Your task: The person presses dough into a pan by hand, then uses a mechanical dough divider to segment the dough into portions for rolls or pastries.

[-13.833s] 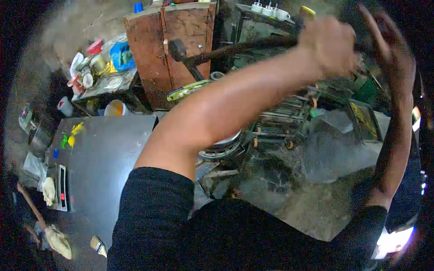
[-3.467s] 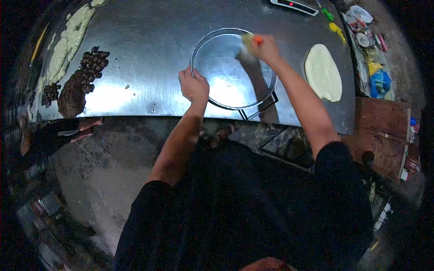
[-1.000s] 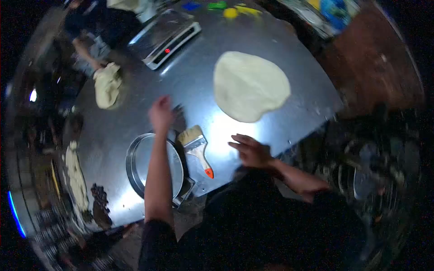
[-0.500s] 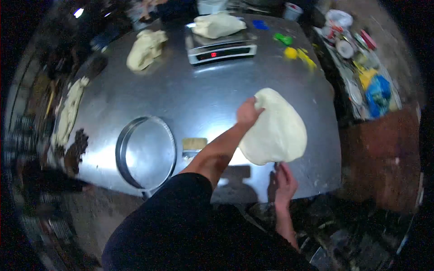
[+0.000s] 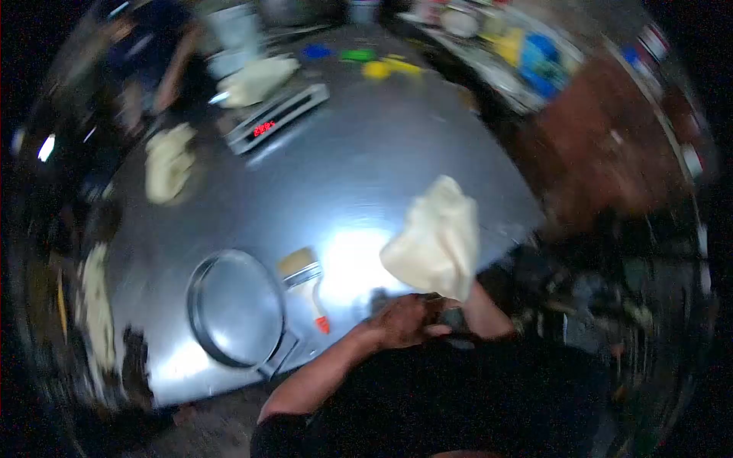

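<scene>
A thin sheet of pale dough (image 5: pixel 435 237) hangs in folds above the near right part of the metal table (image 5: pixel 343 175). My left hand (image 5: pixel 408 319) is at its lower edge, close to my body, with fingers bent and blurred. Partly behind the dough, my right hand (image 5: pixel 475 294) is at the lower right edge; its fingers are hidden. To the left lie a brush (image 5: pixel 301 271) with an orange handle tip and a round metal ring (image 5: pixel 237 309) with a handle.
A scale (image 5: pixel 279 120) with red digits bears dough (image 5: pixel 259 80). More dough (image 5: pixel 169 162) lies left of it. Blue, green and yellow items (image 5: pixel 389 67) line the far edge. Another person (image 5: pixel 156 53) stands at the far left. A cluttered tray (image 5: pixel 496 57) is beyond the table.
The dough, flat and spread before, is now lifted and folded nearer my body. My left hand has moved from its upper left edge to its lower edge. The view has turned.
</scene>
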`<act>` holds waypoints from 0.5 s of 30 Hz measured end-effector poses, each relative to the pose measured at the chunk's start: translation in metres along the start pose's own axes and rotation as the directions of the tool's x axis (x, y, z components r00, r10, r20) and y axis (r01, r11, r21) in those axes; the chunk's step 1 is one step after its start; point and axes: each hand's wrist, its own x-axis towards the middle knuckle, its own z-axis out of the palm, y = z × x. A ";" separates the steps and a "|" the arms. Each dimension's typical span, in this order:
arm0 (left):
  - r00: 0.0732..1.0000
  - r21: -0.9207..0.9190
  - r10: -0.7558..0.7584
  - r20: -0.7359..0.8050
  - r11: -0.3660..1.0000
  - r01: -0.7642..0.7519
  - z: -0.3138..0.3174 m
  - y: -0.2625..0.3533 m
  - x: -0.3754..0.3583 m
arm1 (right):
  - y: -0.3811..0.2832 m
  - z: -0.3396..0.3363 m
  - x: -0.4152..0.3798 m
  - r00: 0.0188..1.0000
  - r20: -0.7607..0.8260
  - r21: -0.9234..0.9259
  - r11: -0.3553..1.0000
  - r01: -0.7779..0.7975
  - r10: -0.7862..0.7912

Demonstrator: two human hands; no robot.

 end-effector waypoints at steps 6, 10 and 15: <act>0.671 -0.377 -0.581 -0.459 0.812 0.445 -0.036 0.035 -0.111 | 0.003 -0.015 -0.122 0.984 0.179 -0.109 0.994 0.009 0.011; 0.433 -0.644 -0.754 -0.494 0.652 0.400 -0.026 0.043 -0.210 | 0.029 0.005 -0.200 0.936 0.341 -0.222 0.975 -0.004 0.082; 0.698 -0.951 -0.651 -0.299 0.259 -0.166 -0.012 0.095 -0.343 | 0.088 0.050 -0.297 0.874 0.452 -0.328 0.944 -0.024 0.179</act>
